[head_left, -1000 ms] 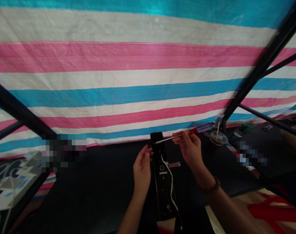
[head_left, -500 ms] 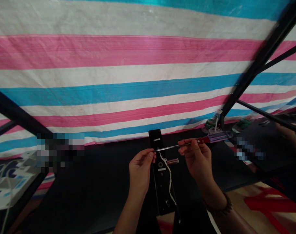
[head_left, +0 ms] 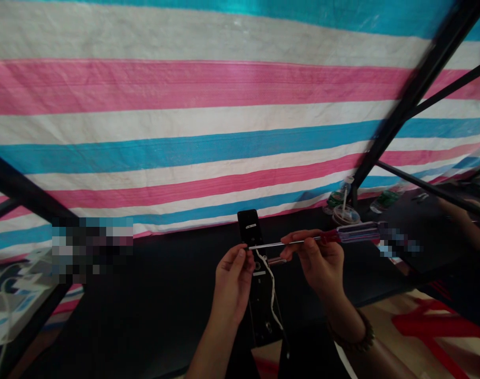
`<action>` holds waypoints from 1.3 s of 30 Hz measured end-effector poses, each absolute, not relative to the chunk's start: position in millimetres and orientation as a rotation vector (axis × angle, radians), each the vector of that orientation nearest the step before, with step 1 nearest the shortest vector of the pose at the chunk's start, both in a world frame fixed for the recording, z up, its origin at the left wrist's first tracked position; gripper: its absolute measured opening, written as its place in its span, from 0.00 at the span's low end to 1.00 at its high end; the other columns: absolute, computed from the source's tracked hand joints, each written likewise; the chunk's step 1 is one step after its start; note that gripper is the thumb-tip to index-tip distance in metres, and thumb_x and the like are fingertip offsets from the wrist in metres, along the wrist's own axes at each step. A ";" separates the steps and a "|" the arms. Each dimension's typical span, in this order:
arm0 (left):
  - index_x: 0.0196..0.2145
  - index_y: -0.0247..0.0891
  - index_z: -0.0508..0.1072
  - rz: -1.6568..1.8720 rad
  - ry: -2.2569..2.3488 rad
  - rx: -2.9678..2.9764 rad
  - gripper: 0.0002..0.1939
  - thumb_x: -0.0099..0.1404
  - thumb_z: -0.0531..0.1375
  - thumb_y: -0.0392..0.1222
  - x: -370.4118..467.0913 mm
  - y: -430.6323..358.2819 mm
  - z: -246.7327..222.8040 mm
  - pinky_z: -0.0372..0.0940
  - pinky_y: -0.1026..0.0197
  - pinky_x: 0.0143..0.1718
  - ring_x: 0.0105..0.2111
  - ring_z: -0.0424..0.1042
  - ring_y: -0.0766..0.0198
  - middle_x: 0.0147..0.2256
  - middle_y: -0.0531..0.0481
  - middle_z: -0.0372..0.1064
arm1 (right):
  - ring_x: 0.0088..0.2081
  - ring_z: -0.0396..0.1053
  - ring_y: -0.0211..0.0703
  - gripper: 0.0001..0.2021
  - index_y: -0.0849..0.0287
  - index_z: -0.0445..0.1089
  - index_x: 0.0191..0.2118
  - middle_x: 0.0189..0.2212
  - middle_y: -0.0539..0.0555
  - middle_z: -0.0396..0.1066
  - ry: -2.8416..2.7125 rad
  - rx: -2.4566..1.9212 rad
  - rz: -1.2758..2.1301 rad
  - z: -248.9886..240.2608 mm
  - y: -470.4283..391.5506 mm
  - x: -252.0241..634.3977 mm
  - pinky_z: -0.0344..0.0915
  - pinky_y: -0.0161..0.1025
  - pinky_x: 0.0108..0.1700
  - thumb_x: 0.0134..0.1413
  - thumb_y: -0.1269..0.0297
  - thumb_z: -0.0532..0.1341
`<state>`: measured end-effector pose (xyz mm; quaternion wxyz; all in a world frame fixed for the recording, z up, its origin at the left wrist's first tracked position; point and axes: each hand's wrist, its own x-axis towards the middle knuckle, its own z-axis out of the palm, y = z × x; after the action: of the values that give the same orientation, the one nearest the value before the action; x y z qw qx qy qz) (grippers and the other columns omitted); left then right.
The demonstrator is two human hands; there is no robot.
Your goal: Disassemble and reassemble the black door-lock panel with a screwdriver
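A screwdriver (head_left: pixel 352 232) with a clear and red handle lies level across the middle of the view, its thin metal shaft pointing left. My right hand (head_left: pixel 321 260) is closed round the shaft near the handle. At the shaft's tip, the thumb and fingers of my left hand (head_left: pixel 236 271) are pinched together; whatever small thing they hold is hidden. Beneath both hands is a long black panel (head_left: pixel 248 221) with small fittings and a white cable (head_left: pixel 272 289) running down it. A second, smaller tool (head_left: pixel 277 261) lies beside the panel, partly behind my right hand.
The black table (head_left: pixel 145 305) stretches to both sides. Behind it hangs a striped sheet (head_left: pixel 208 152) between dark metal bars. White boxes with cables (head_left: pixel 15 310) stand at left. A cup with a straw (head_left: pixel 346 215) and bottles are at right, beyond them another person's arm (head_left: pixel 467 221).
The screwdriver's handle has moved slightly right and down, showing more clearly. My left hand has shifted a little right, and the view has turned slightly.
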<state>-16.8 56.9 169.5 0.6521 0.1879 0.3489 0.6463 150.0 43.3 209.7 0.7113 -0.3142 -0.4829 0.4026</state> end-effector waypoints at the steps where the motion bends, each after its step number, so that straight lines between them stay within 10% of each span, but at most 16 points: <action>1: 0.35 0.35 0.80 1.439 0.770 0.408 0.21 0.46 0.77 0.46 -16.2 57.5 168.9 0.71 0.67 0.30 0.27 0.74 0.69 0.29 0.50 0.77 | 0.27 0.78 0.46 0.11 0.55 0.77 0.38 0.35 0.57 0.80 -1.078 -0.698 0.893 209.2 43.2 149.7 0.75 0.43 0.29 0.62 0.53 0.65; 12: 0.61 0.38 0.67 1.362 1.583 1.096 0.27 0.67 0.61 0.49 -19.5 61.1 64.8 0.61 0.47 0.63 0.63 0.64 0.49 0.63 0.36 0.65 | 0.26 0.76 0.47 0.19 0.57 0.76 0.30 0.25 0.56 0.79 -1.421 -1.054 0.545 184.3 172.3 157.3 0.73 0.43 0.34 0.64 0.50 0.57; 39: 0.68 0.41 0.60 1.254 1.495 1.152 0.29 0.72 0.52 0.51 0.6 37.8 12.9 0.54 0.51 0.67 0.67 0.59 0.55 0.67 0.44 0.60 | 0.25 0.77 0.47 0.17 0.57 0.72 0.34 0.25 0.56 0.79 -1.577 -1.090 0.542 162.5 217.9 147.4 0.73 0.42 0.33 0.63 0.48 0.57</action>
<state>0.6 37.8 12.9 0.4239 0.4604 0.5975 0.5013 147.4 217.9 162.5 0.5435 -0.4591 -0.6646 0.2284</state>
